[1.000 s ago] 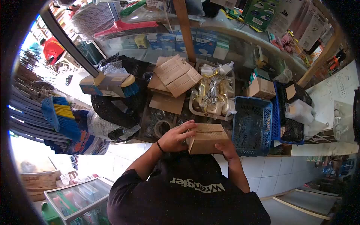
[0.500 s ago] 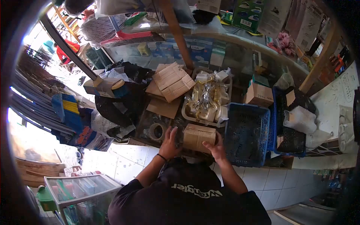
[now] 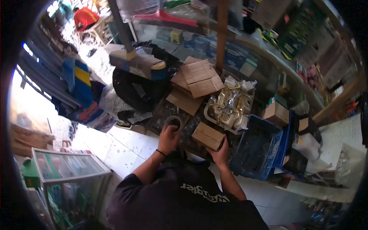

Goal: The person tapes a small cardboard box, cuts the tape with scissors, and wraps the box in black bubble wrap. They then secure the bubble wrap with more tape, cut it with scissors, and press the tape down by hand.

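A small brown cardboard box (image 3: 208,136) lies on the counter, turned at an angle. My right hand (image 3: 220,152) grips its right end, the fingers partly hidden behind it. Left of the box is a roll of tape (image 3: 178,120). My left hand (image 3: 168,138) has its fingers curled over the near edge of the roll, with fingertips at the hole. Flat cardboard pieces (image 3: 201,78) are stacked behind the roll. A pale tray (image 3: 209,115) beyond the box holds shiny gold and silver metal pieces in plastic.
Right of the box stands a blue basket (image 3: 245,168), with a small carton (image 3: 276,114) behind it. Black plastic (image 3: 130,90) lies at the back left. A glass case (image 3: 73,166) stands on the floor at left. A person in red (image 3: 85,18) is far off at upper left.
My left hand has moved from beside the box onto the tape roll. The box has turned, with my right hand still on it. The camera view has rotated and shifted.
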A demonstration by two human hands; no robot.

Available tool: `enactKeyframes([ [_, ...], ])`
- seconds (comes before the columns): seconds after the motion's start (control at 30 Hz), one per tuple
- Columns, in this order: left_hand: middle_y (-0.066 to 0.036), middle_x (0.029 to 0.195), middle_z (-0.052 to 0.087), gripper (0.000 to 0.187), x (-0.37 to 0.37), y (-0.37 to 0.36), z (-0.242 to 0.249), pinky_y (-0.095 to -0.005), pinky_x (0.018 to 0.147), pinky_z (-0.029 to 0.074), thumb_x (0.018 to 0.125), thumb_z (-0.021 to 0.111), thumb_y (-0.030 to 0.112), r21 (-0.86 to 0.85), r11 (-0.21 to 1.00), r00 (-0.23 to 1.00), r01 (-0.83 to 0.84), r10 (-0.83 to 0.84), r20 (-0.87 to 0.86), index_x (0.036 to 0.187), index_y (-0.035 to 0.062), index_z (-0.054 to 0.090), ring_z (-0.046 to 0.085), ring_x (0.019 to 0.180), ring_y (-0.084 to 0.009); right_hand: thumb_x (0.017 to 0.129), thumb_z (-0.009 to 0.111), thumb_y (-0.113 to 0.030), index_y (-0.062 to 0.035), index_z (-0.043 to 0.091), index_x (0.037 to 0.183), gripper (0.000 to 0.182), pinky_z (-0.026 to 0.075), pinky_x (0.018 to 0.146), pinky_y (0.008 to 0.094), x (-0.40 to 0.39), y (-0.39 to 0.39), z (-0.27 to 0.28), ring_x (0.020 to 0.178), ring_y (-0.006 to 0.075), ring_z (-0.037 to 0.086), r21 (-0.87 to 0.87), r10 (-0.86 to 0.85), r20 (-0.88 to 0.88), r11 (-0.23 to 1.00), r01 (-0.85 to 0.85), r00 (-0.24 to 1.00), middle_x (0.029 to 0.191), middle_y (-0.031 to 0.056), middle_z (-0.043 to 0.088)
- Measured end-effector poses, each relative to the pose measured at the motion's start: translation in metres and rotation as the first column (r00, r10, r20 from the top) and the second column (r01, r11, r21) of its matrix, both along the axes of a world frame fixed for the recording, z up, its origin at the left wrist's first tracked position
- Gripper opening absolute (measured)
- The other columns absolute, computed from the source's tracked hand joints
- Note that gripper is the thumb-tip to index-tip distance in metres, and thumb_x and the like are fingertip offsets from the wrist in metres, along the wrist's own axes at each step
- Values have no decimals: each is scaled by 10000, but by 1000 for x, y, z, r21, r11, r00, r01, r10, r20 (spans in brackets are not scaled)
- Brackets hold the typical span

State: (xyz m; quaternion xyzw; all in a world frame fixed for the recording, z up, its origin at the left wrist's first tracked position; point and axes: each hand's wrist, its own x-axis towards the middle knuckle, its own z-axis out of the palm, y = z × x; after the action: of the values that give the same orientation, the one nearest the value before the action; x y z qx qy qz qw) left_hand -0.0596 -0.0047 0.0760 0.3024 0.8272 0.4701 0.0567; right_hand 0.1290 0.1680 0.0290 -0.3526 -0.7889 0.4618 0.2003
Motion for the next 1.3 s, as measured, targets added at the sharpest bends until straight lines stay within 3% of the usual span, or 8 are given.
enactKeyframes([
  [0.23,-127,750,606,154,-42,-45,-32,-341,605,466,775,587,126,76,991,959,-114,90,267,900,36,596,607,694,-265,613,794,-233,-43,129,1383,1035,267,999,496,7,-19,11,1251,391,256,218,-89,189,975,47,978,1348,243,238],
  [0.37,-144,678,595,161,-65,-64,-47,-375,582,463,806,566,196,2,999,951,-42,39,307,856,46,599,604,660,-301,685,735,-227,-43,158,1375,917,259,986,514,-8,-36,15,1196,403,298,382,-165,38,914,138,986,1294,237,287],
  [0.53,-160,669,572,199,-87,-60,-60,-429,564,435,839,534,247,-41,995,969,89,-77,233,789,56,562,572,654,-352,757,641,-178,-12,393,1231,561,294,942,484,-55,-69,53,1125,387,373,506,-268,97,843,184,959,1193,211,398],
  [0.67,-151,675,547,219,-98,-46,-62,-439,565,423,847,522,254,32,992,976,125,-129,178,758,54,535,552,653,-360,741,643,-136,-17,469,1157,466,326,913,466,-65,-84,69,1077,365,418,665,-170,124,745,45,978,1122,206,452],
  [0.93,-125,672,542,255,-107,-54,-100,-438,550,447,834,526,279,-35,977,977,211,-209,47,690,69,513,566,625,-335,779,629,-152,-59,563,1022,268,415,834,409,-120,-77,91,984,318,507,506,-13,149,860,-65,989,1035,145,524],
  [1.07,-117,658,552,270,-104,-48,-104,-457,525,466,824,514,306,-80,983,986,164,-165,-5,668,86,525,570,576,-326,815,601,-172,-47,591,955,188,468,739,377,-172,-84,107,862,301,573,419,350,50,843,-338,935,939,139,575],
  [1.17,-101,674,542,280,-102,-49,-99,-441,480,454,878,458,321,-190,967,985,170,-170,16,731,100,549,557,575,-289,811,606,-180,-41,592,941,191,463,755,369,-202,-94,116,888,296,570,347,471,101,809,-475,876,927,136,577],
  [1.3,-119,692,592,268,-96,-48,-109,-438,540,487,819,483,302,-86,986,988,146,-149,-33,696,84,576,591,590,-309,806,617,-220,-27,577,978,262,444,786,384,-251,-114,111,899,314,556,328,581,116,744,-583,806,945,145,556],
])
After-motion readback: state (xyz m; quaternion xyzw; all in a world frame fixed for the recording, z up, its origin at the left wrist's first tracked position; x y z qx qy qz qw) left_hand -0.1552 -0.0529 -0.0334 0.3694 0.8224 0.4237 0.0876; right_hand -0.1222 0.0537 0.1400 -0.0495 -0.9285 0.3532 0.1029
